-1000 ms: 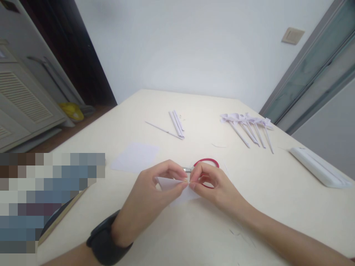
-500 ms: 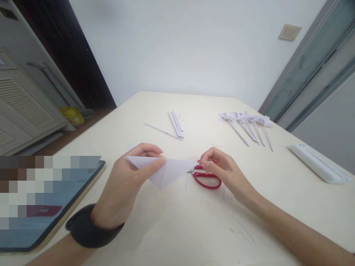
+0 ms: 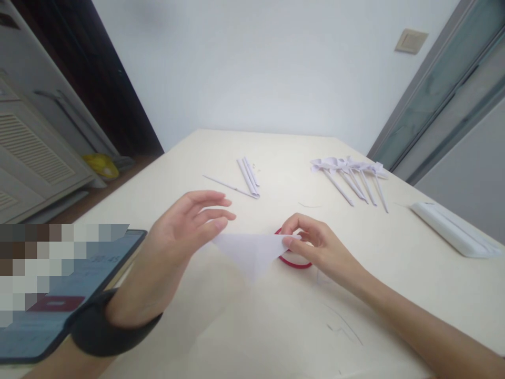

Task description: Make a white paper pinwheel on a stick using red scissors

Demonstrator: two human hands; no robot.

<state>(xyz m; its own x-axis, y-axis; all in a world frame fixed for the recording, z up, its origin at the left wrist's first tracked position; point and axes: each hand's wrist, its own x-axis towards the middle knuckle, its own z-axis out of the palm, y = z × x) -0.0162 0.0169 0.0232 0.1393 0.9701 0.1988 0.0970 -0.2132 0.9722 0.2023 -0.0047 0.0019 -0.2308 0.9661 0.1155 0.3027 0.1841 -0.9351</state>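
A white sheet of paper folded into a triangle (image 3: 252, 255) hangs above the table with its point downward. My right hand (image 3: 315, 242) pinches its right corner between thumb and fingers. Close to the left corner, my left hand (image 3: 193, 223) has its fingers apart and holds nothing; a black band (image 3: 112, 326) circles that wrist. Behind the paper and my right hand lie red-handled scissors (image 3: 298, 261); only parts of the handles show, and the blades are hidden.
White paper tubes (image 3: 248, 179) and a thin stick (image 3: 229, 187) lie farther back. Several paper pinwheel-like pieces on stems (image 3: 351, 176) rest at the back right. A white case (image 3: 453, 229) lies on the right, a tablet (image 3: 94, 273) on the left. Thin paper scraps (image 3: 343, 329) lie in front.
My left hand has let go of the paper and opened. My right hand now pinches the right corner, and the paper has shifted right, covering the scissors' blades.
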